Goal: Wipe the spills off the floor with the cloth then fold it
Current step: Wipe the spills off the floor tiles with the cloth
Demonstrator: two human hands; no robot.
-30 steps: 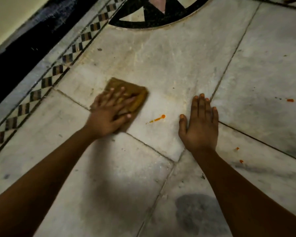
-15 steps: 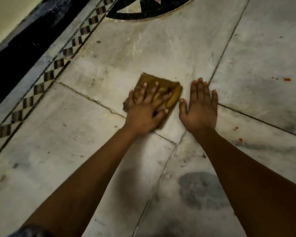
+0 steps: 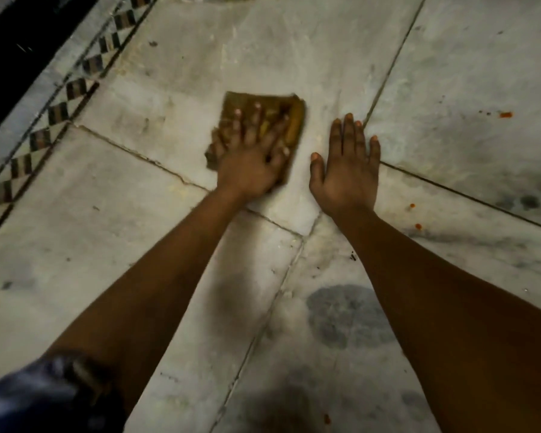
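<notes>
Cloth (image 3: 231,103): brown-yellow, folded into a thick pad, flat on the marble floor (image 3: 294,51), on the slab just above the tile joint cross.
Left hand (image 3: 252,151): I see it spread flat on top of the cloth, fingers splayed, palm pressing down; not pinching it, just pinning it by weight so it can slide as a wiper. Slight blur on it.
Right hand (image 3: 345,168): empty, flat on bare floor just beside the cloth, fingers mostly together, thumb out. I read it as a prop for body weight while leaning forward.
Gap: hands near, not touching; a strip of clean-looking marble between.
Spills left: orange spot (image 3: 506,114) far right on the next slab, two small orange drops (image 3: 412,205) and (image 3: 418,226) right of the right wrist, well apart from the cloth.
Other marks: grey blotch (image 3: 350,314) between the forearms; stain or damp, can't tell.
Step, my call: wiping, partway; right-side drops not yet reached, folding not started.
Next needs: cloth across to the right, the propping hand is in the way.
</notes>
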